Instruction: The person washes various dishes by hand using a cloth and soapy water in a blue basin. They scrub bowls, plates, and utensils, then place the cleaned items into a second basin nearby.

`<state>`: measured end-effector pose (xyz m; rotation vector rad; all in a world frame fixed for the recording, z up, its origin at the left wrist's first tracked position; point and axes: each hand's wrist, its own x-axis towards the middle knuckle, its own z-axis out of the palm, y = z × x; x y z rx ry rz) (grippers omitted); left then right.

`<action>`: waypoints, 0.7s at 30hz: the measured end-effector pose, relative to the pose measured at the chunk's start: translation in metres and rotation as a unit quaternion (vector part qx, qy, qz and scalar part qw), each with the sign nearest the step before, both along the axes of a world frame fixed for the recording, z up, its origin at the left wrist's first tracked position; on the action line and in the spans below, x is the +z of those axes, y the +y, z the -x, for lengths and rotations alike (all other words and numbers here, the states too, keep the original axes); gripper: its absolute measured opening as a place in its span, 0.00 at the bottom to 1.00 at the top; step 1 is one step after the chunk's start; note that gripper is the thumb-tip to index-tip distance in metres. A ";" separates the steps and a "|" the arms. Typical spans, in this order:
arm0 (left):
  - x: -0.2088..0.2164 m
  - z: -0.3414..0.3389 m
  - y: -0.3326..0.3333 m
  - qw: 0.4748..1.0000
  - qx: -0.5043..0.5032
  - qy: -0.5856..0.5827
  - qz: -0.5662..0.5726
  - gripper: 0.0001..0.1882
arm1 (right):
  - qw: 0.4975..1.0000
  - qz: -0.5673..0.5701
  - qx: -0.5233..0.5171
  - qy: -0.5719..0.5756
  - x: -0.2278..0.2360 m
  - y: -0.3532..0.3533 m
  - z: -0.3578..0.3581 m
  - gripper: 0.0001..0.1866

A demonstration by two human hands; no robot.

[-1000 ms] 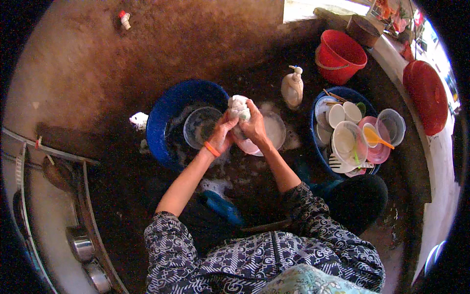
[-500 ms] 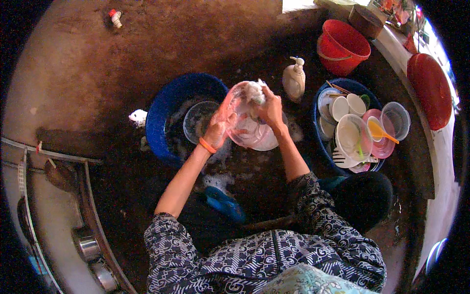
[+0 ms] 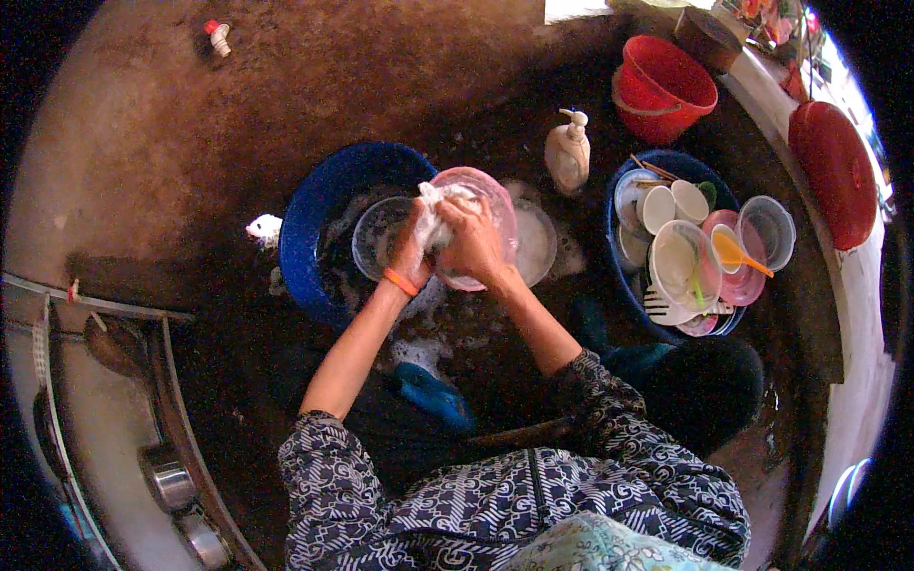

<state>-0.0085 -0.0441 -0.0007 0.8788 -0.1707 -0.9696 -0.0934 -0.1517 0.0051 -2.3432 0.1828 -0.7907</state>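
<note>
Pink bowl [image 3: 503, 211] under curled right hand [image 3: 472, 246]

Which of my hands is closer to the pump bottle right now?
Right: your right hand, on the white scrubber, is left of the pump bottle and closer to your body; your left hand, at the left side of the pink bowl, is farther left.

White-patterned black jacket [image 3: 457, 495], dark zip [image 3: 536, 487]; orange left wristband [image 3: 401, 282]; dark trousers [image 3: 709, 392]; blue footwear [image 3: 434, 396]

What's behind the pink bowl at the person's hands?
Beyond the pink bowl's right edge, part of a pale round bowl shows. Whatever lies directly behind is covered.
</note>
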 end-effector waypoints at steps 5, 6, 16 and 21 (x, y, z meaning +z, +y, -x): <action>0.005 0.012 0.006 0.984 -0.049 -0.167 -0.041 0.28 | 0.990 -0.057 -0.101 0.086 -0.008 -0.039 -0.006 0.28; 0.008 0.010 0.008 0.980 -0.067 -0.185 -0.039 0.28 | 0.989 -0.042 -0.112 0.084 -0.014 -0.047 -0.003 0.27; -0.018 -0.082 0.049 0.948 0.281 -0.081 -0.122 0.25 | 0.967 -0.079 -0.100 0.221 -0.105 -0.063 0.042 0.31; -0.058 -0.123 0.082 0.889 0.381 -0.183 -0.176 0.21 | 0.978 -0.042 -0.117 0.167 -0.111 -0.088 0.051 0.30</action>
